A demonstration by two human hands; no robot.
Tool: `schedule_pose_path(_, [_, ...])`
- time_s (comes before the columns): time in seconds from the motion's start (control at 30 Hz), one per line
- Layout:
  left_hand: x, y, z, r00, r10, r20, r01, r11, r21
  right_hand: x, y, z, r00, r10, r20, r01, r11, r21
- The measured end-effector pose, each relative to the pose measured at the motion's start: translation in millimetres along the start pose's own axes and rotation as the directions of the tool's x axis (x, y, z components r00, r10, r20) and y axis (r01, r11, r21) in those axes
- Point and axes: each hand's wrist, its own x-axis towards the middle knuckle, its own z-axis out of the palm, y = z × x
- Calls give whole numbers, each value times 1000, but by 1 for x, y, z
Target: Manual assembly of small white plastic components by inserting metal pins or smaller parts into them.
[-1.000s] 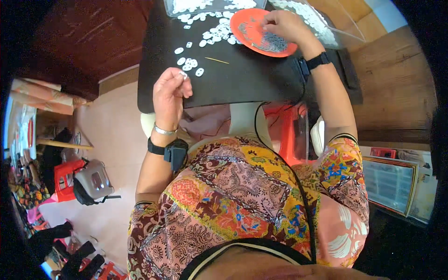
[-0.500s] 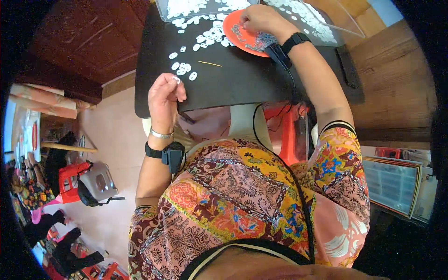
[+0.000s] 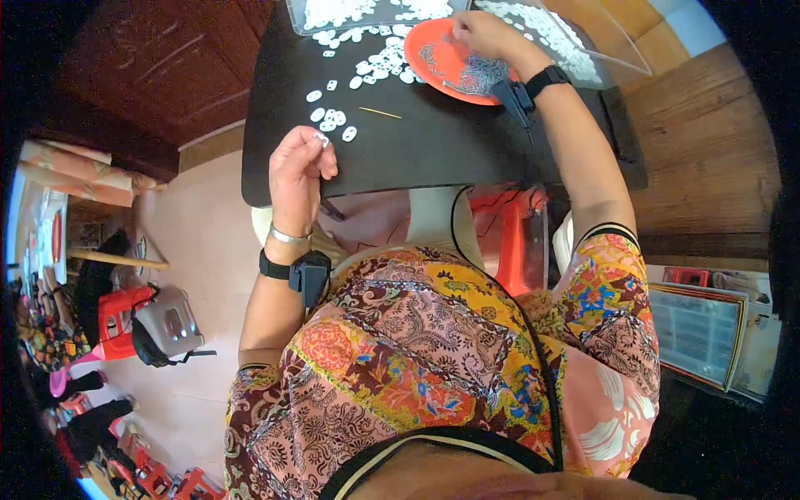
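Note:
My left hand (image 3: 294, 171) is at the table's near left, its thumb and forefinger pinching a small white plastic piece (image 3: 322, 140). Just beyond it lie several loose white oval pieces (image 3: 331, 117) with small holes. A thin yellowish stick (image 3: 380, 112) lies on the dark table to their right. My right hand (image 3: 487, 36) is over the far side of an orange plate (image 3: 439, 55), fingers pressed together. Whether anything is between them I cannot make out. Small grey metal pieces (image 3: 483, 75) are heaped on the plate's right side, with a smaller cluster at its left.
A clear tray (image 3: 293, 21) of white pieces stands at the far edge, with more pieces (image 3: 387, 58) scattered before it. Another clear container (image 3: 575, 54) of white pieces is at the far right. A dark cable hangs from my right wrist device (image 3: 514, 98).
My right hand has shifted slightly right and away over the orange plate. My left hand keeps its pinch on the white piece. The whole view has tilted a little.

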Motion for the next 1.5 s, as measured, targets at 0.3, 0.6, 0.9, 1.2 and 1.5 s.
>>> schedule_pose_path(0.3, [-1, 0, -4, 1000, 21, -1, -20, 999, 48, -4, -17, -7, 975, 87, 205, -102, 992, 67])
schedule_pose_path(0.6, [-1, -1, 0, 1000, 4, -11, -4, 1000, 22, 20, -35, 3, 976, 81, 203, -52, 989, -141])
schedule_pose_path(0.9, [-2, -1, -1, 1000, 1, -10, -1, 1000, 30, 31, -31, 21, 982, -99, 164, 164, 874, -457])
schedule_pose_path(1.2, [-2, -2, -4, 1000, 6, 1, -6, 1000, 21, 5, -20, 2, 997, -49, 62, 52, 997, -51])
schedule_pose_path(1.5, [-1, -1, -2, 1000, -1, 12, 0, 1000, 25, -10, -25, -8, 1000, -11, -20, 11, 999, 48])
